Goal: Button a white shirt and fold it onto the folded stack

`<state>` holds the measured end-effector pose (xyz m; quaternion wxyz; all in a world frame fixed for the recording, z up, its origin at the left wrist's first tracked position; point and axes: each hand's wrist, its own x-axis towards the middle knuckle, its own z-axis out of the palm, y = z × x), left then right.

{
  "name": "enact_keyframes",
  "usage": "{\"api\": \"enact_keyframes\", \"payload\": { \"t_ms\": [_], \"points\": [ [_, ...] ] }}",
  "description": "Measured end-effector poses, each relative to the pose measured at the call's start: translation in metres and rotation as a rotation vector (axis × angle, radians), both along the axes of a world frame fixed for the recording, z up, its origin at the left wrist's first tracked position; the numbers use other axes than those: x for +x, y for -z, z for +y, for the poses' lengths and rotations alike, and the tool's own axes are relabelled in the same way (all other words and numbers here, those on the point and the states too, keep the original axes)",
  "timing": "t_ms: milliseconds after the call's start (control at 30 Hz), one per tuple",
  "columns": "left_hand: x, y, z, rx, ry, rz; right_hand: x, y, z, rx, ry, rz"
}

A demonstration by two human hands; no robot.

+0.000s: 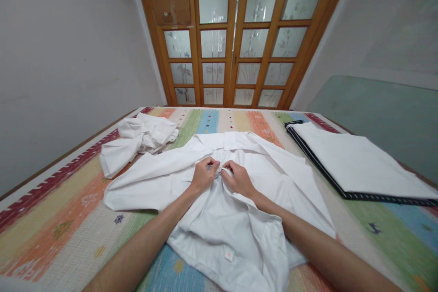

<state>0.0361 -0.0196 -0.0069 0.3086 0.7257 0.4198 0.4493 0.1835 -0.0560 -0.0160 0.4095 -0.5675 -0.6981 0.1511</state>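
A white shirt (260,164) lies spread over the patterned tablecloth, one sleeve stretched out to the left. My left hand (205,175) and my right hand (238,177) meet near the shirt's middle. Both are closed in a pinch on gathered white cloth there, fingertips almost touching. Whether a button sits between the fingers I cannot tell. The nearer part of the shirt bunches up between my forearms, and a small label (229,255) with an orange mark shows on it.
Crumpled white clothes (145,134) lie at the far left of the tablecloth (73,219). On the right is a folded white cloth (356,159) on top of a dark striped one (316,166). Beyond the table stand wooden doors (232,50) with glass panes; walls flank both sides.
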Motion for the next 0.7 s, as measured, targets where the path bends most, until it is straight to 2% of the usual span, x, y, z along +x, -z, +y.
{"api": "enact_keyframes", "payload": {
  "t_ms": [200,533,700],
  "points": [
    [-0.0008,0.0034,0.0028,-0.017,0.053,-0.031,0.0008,0.0006,-0.0015,0.036,-0.087,0.012],
    [0.0,0.0025,0.002,-0.052,0.069,-0.027,0.0058,-0.0031,0.0007,-0.104,-0.266,0.241],
    [0.0003,0.0033,0.0011,-0.05,0.085,0.004,0.0079,-0.0016,0.0024,-0.126,-0.305,0.254]
  ]
}}
